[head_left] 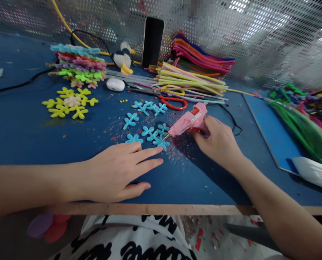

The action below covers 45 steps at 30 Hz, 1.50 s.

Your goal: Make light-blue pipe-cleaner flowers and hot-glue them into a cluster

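Observation:
My right hand [217, 141] is wrapped round the handle of a pink hot glue gun [186, 121]. The gun's metal nozzle points down left, at a light-blue pipe-cleaner flower [161, 143]. Spread flat on the table, my left hand [123, 168] has a fingertip at that flower's lower edge. Blue pipe-cleaner sprigs lie just above it, one [149, 133] to the left and one [163, 128] touching the flower's top. Another blue piece [134, 139] is partly hidden behind my left hand. More blue sprigs [131, 120] lie farther back.
A finished-looking yellow snowflake [70, 102] lies left, before a stack of colourful snowflakes [79, 66]. Red-handled scissors [173, 103], a white earbud case [115, 85], pipe-cleaner bundles [193, 81] and an upright phone [152, 41] stand or lie behind. A blue board [266, 133] is at right.

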Motion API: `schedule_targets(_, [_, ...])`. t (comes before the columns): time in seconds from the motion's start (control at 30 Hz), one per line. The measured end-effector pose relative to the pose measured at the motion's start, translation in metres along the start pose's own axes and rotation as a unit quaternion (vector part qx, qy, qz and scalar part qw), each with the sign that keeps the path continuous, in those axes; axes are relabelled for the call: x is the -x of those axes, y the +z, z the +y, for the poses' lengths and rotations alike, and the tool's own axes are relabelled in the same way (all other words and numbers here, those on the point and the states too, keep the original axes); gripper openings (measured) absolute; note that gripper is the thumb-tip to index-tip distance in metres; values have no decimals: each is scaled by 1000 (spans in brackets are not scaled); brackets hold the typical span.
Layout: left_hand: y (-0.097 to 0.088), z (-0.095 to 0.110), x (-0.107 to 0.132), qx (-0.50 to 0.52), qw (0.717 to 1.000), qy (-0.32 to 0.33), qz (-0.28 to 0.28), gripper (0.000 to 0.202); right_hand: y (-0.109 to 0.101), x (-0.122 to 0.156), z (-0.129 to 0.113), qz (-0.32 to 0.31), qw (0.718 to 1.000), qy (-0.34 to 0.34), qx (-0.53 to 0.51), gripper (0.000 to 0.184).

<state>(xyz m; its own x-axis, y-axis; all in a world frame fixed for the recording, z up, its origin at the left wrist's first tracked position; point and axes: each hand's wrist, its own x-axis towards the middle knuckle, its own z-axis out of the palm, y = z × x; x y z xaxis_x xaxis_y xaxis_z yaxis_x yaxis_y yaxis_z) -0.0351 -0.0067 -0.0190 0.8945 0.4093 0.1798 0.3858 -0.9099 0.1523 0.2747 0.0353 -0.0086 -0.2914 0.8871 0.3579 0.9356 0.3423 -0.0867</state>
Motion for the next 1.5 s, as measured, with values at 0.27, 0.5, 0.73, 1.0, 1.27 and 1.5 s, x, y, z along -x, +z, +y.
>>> schedule_targets(0.27, [-1,0,-1,8,1000,-3,4,51,0,1,1,10,1000,-13,-9,10])
schedule_targets(0.5, [0,0,0,3,1000,0,4,51,-2,0,2,6,1000,-13,-19,6])
schedule_targets(0.73, [0,-1,0,2,1000,-1,-3,52,-4,-1,1,6,1000,-7,-23,6])
schedule_targets(1.0, [-1,0,0,3,1000,-6,-5,52,-4,1,1,18,999,-31,-5,7])
schedule_targets(1.27, [1,0,0,4,1000,-5,-4,51,-2,3,3,135,979,-128,85,12])
schedule_targets(1.5, [0,-1,0,-1,1000,-1,-10,51,-6,-1,7,161,983,-84,37,22])
